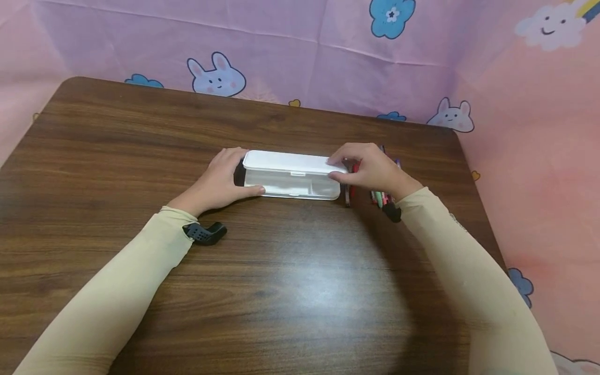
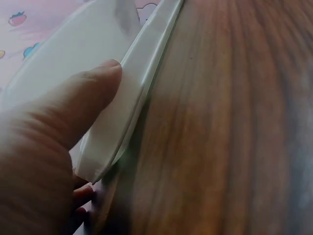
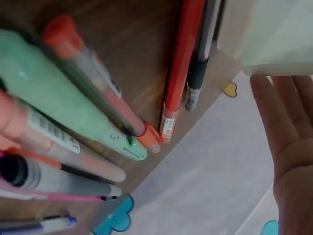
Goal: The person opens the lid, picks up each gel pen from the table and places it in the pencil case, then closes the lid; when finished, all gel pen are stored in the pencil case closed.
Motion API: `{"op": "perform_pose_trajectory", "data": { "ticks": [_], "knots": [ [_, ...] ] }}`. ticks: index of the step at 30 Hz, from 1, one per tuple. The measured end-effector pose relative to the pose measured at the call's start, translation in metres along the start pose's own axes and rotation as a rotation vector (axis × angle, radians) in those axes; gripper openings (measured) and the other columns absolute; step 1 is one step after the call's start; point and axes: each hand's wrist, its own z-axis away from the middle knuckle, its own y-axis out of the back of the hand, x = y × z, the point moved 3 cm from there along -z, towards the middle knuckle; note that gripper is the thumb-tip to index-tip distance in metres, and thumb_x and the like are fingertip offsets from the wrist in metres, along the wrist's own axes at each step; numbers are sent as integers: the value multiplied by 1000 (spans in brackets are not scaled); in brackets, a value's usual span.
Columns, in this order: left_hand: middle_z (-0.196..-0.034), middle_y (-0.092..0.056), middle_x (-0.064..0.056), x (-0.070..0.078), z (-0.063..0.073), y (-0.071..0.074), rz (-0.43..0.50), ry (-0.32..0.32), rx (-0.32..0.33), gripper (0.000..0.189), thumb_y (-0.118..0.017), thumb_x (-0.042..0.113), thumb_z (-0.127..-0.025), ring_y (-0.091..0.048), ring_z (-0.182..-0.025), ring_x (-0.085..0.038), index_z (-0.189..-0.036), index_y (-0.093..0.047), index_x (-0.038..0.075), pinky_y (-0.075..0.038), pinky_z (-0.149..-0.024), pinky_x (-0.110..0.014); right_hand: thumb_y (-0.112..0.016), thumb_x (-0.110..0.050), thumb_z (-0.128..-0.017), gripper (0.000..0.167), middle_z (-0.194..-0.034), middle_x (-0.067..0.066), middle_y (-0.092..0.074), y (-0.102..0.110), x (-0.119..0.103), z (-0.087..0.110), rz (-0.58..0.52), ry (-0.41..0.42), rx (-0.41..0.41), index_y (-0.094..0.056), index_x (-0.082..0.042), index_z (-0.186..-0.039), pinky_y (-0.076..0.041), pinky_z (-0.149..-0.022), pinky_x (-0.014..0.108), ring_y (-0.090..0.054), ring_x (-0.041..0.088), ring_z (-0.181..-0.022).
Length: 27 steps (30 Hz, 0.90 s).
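Note:
A long white plastic pencil case lies in the middle of the table with its lid partly raised. Its inside shows a divider towards the right. My left hand grips the left end, and the thumb lies against the front edge in the left wrist view. At the other end, my right hand pinches the lid's right corner between thumb and fingers. Several extended fingertips touch the case's edge in the right wrist view. Beside that hand are a red pen and a grey pen.
More pens lie to the right, partly under my right hand, among them a mint-green highlighter and an orange-capped pen. A patterned cloth hangs behind the brown wooden table. Both wrists wear black straps.

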Motion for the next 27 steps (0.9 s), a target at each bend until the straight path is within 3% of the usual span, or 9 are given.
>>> {"op": "perform_pose_trajectory", "data": {
  "ticks": [3, 7, 13, 16, 19, 23, 27],
  "knots": [
    [-158, -38, -17, 1, 0, 1, 0, 29, -14, 99, -79, 60, -84, -31, -147, -36, -155, -39, 3, -25, -122, -58, -81, -20, -92, 13, -99, -2, -75, 7, 8, -3, -107, -124, 103, -79, -13, -103, -56, -74, 31, -65, 19, -84],
    [-160, -36, -17, 1, 1, 1, 6, 40, -9, 99, -78, 61, -84, -28, -150, -36, -154, -40, 2, -23, -123, -57, -75, -25, -97, 19, -98, 2, -71, 12, 19, -13, -246, -302, 249, -73, -9, -108, -58, -75, 27, -65, 23, -88],
    [-154, -42, -16, 0, 2, 0, 14, 21, 16, 96, -79, 61, -84, -35, -146, -35, -151, -42, 4, -29, -120, -56, -65, -20, -103, 19, -106, 9, -67, 11, 37, -35, -444, -489, 405, -60, -5, -112, -61, -89, 41, -66, 22, -101],
    [-155, -42, -16, 0, 3, 0, 11, 19, 24, 98, -79, 62, -83, -34, -147, -35, -152, -40, 4, -28, -121, -57, -61, -21, -105, 19, -106, 9, -68, 9, 45, -45, -336, -523, 426, -65, -3, -111, -62, -86, 39, -68, 27, -99],
    [-156, -41, -16, -1, 3, 0, 13, 25, 25, 100, -79, 63, -83, -34, -147, -35, -153, -39, 5, -26, -121, -58, -60, -20, -105, 20, -105, 10, -69, 7, 51, -55, -150, -542, 396, -70, -3, -112, -59, -80, 35, -67, 31, -93],
    [-158, -41, -14, -1, 3, -1, 25, 44, 11, 98, -79, 62, -83, -27, -152, -36, -154, -39, 7, -19, -124, -59, -60, -18, -105, 22, -111, 12, -72, 3, 58, -66, 37, -567, 283, -74, -4, -115, -54, -85, 36, -64, 26, -97],
    [-159, -39, -15, 2, 4, 0, 37, 61, -5, 96, -79, 59, -84, -20, -156, -37, -154, -39, 8, -13, -126, -60, -59, -17, -105, 24, -115, 13, -72, -2, 63, -71, 104, -597, 157, -74, -3, -116, -54, -92, 40, -64, 26, -101]
  ]
}}
